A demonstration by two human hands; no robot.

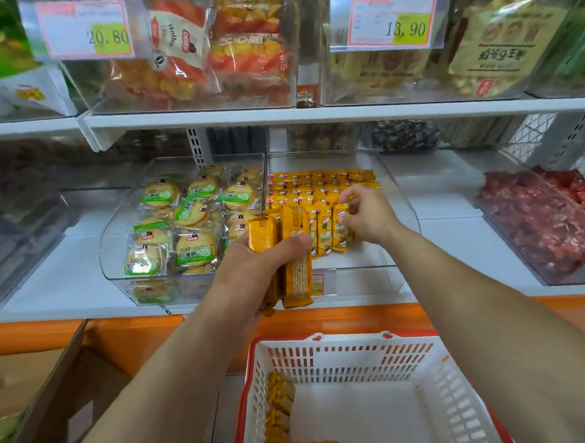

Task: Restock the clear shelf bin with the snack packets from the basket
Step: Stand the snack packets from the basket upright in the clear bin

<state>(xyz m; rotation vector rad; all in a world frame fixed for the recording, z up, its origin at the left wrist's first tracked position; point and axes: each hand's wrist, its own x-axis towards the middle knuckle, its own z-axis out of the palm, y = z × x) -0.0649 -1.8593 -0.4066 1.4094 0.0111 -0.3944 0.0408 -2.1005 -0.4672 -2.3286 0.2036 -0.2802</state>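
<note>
While my left hand (249,273) hangs in front of the shelf edge, its fingers and thumb are wrapped round a bundle of snack packets (297,271). I count three orange-yellow wrappers in it, though they overlap and a fourth could be hidden behind them. My right hand (367,217) reaches into the clear shelf bin (359,256). Its thumb and curled fingers close narrowly on the top of the front-row packet (340,233), the one at the right end of the row. That row stands upright near the front of the bin, and I make out four packets in it, side by side and touching. Behind them lie about four tight rows of the same yellow packets, too small and crowded for me to count one by one.

One white basket (346,359) with a red rim sits below my arms. More packets (278,403) are stacked against its left wall, and a short line of them runs along the bottom edge of the view. Their number is unclear to me.

Just left of the clear shelf bin is a second bin (112,248) of round biscuits (194,247) in green-labelled wrappers. A third bin (533,229), of red packets, stands well apart on the right. Two price tags (85,28) hang on the shelf above, reading 20.80 and 13.90. One cardboard box (47,378) stands at lower left.
</note>
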